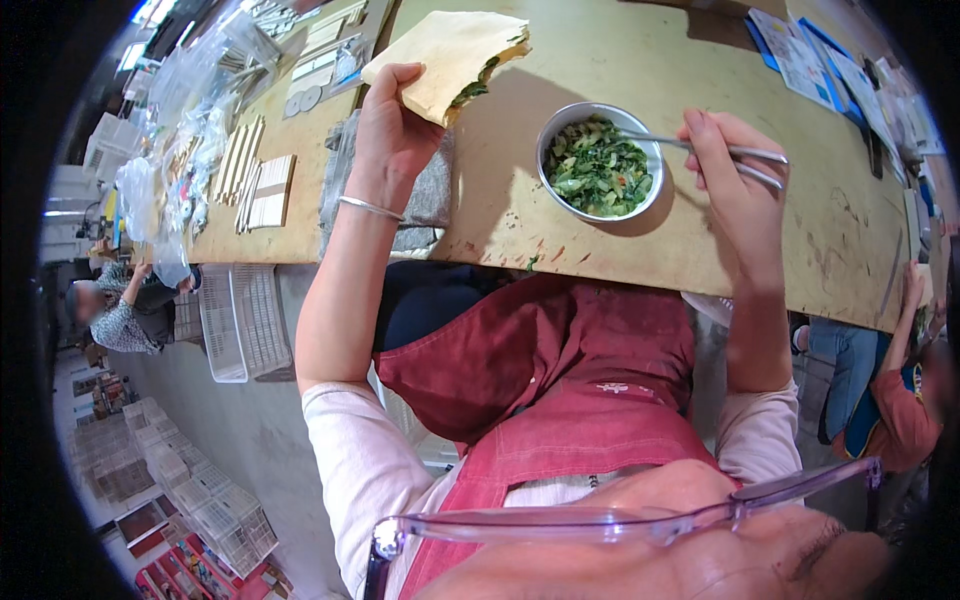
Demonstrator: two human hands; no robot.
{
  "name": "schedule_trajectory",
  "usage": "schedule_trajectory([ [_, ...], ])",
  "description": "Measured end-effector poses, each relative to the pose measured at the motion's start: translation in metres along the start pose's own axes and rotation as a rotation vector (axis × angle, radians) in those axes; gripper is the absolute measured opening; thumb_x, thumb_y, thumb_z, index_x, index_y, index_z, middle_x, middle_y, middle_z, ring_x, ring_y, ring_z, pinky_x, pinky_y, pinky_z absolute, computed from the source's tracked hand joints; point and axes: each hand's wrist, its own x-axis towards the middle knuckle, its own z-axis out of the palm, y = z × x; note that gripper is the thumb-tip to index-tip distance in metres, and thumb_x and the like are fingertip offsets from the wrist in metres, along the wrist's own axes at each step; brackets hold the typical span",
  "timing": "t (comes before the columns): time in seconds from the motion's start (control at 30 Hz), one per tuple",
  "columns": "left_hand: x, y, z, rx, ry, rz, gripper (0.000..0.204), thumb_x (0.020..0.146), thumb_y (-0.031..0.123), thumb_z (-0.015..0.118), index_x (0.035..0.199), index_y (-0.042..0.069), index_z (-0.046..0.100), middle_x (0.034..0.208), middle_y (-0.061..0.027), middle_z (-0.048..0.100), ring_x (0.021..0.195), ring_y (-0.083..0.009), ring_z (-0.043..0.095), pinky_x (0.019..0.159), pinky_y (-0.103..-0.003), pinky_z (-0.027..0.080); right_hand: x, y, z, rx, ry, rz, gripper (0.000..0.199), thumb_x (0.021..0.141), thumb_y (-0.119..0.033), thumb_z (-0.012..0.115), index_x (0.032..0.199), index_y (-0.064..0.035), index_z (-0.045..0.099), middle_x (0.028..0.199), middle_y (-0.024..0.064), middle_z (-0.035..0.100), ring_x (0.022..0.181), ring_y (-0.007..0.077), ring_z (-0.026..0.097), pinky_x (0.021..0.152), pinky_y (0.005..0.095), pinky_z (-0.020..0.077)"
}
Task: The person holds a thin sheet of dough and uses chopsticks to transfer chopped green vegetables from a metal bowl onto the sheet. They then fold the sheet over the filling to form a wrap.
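My left hand (393,128) is closed on a piece of pale flatbread (445,62), raised above the table. Its right edge is ragged, and green filling shows there. In my right hand (742,185) is a pair of metal chopsticks (757,154), whose tips reach into a round white bowl (592,213). Chopped cooked greens (598,165) lie inside the bowl, which stands on the table close to its near edge. The ends of the chopsticks among the greens are hard to make out.
A folded grey cloth (428,195) lies on the table (500,225) by my left forearm. Wooden strips (268,190) and plastic bags (150,190) are farther left. Blue folders with papers (800,60) lie at the far right. White crates (245,320) stand below; other people are at both sides.
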Motion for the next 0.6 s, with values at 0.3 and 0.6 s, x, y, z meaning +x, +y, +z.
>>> schedule_trajectory([
  [0.3,-0.004,0.0,-0.001,0.009,-0.03,-0.015,0.037,0.085,0.016,0.059,0.118,0.001,0.053,0.112,-0.0087,0.064,0.101,-0.022,0.064,0.084,-0.034,0.053,-0.011,-0.006,-0.007,-0.004,0.093,0.177,0.027,0.093,-0.025,0.065,0.082,-0.0006,0.07,0.063,-0.0033,0.056,0.059,0.0036,0.05,0.051,0.0198,0.0374],
  [0.6,-0.001,-0.005,0.001,-0.021,-0.069,-0.044,0.032,0.083,0.017,0.062,0.112,0.005,0.057,0.106,-0.0051,0.066,0.092,-0.0181,0.067,0.072,-0.03,0.055,-0.026,-0.002,-0.005,0.02,0.023,0.158,0.022,0.093,-0.019,0.065,0.086,0.0017,0.069,0.069,0.0018,0.061,0.058,0.0072,0.052,0.052,0.0224,0.0397],
])
